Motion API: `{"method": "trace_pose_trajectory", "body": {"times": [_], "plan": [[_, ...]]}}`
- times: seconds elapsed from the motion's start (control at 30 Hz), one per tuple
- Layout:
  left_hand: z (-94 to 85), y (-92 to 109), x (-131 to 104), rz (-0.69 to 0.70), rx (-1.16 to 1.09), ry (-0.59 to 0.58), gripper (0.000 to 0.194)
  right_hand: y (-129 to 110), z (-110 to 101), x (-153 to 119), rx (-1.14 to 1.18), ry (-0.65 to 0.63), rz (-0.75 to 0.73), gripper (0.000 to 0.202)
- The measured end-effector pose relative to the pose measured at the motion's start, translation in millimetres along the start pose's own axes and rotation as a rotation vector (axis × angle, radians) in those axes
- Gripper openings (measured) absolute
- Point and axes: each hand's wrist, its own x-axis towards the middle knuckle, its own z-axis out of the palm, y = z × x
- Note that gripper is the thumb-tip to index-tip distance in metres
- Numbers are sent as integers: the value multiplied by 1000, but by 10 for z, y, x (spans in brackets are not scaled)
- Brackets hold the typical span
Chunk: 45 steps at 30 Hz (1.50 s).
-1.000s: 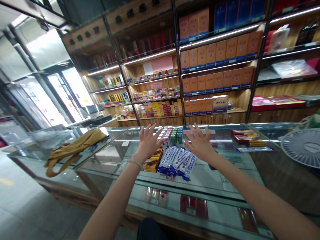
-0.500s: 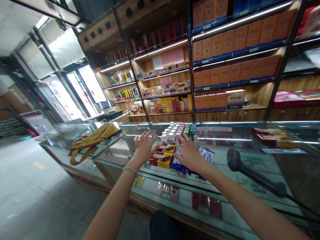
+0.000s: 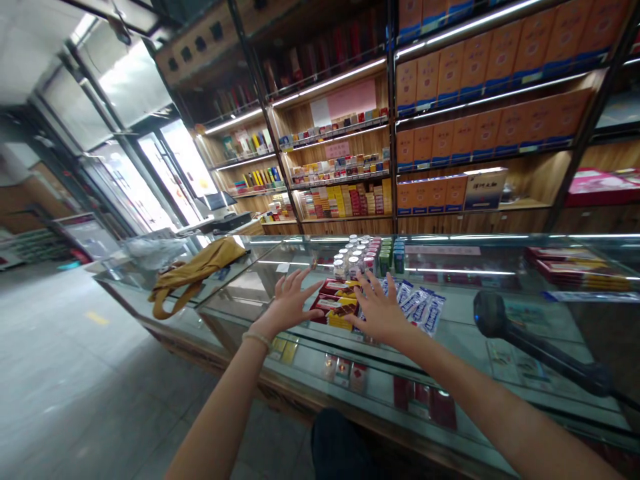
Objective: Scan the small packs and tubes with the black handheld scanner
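Note:
My left hand (image 3: 293, 301) hovers with spread fingers at the left side of some red and yellow snack packs (image 3: 336, 303) on the glass counter. Over the right side of those packs is my right hand (image 3: 380, 310), its fingers apart and holding nothing. Blue and white packets (image 3: 423, 305) lie fanned out to the right of it, partly hidden by the hand. Behind the packs stand rows of small white-topped containers (image 3: 354, 257), with green ones (image 3: 385, 257) and blue ones (image 3: 399, 257) beside them. Whether either hand touches the packs I cannot tell.
A black scanner (image 3: 540, 347) on a stand rises at the right of the glass counter (image 3: 300, 347). On the left lies a mustard bag (image 3: 200, 270). More red packs (image 3: 575, 267) sit at the far right. Shelves with orange boxes (image 3: 450, 73) line the back wall.
The view has shifted slightly. My left hand has tilted inward toward the red and yellow packs. Both hands remain spread, and more of the blue and white packets shows.

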Motion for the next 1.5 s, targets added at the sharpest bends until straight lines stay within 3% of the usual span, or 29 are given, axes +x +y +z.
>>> {"method": "trace_pose_trajectory", "body": {"times": [0.33,0.53,0.63,0.8,1.03,1.23,1.5], "plan": [[124,-33,-154,16,-38,-6,62,-111,52,-115,2,89,-49,73],[103,-26,-235,-5,-43,-29,57,-173,44,-167,47,113,-58,71],[55,-40,-228,0,-49,-35,57,-189,40,-165,52,88,-53,70],[-15,-77,-151,-1,-78,-126,73,-185,8,-140,47,38,-41,62],[-34,-120,-56,35,-72,-190,72,-173,-31,-82,32,-17,-36,64],[-128,-113,30,106,-49,-83,68,-128,-101,-7,37,-9,-49,70],[-470,138,219,87,82,131,67,158,-291,69,3,241,-75,63]]}}
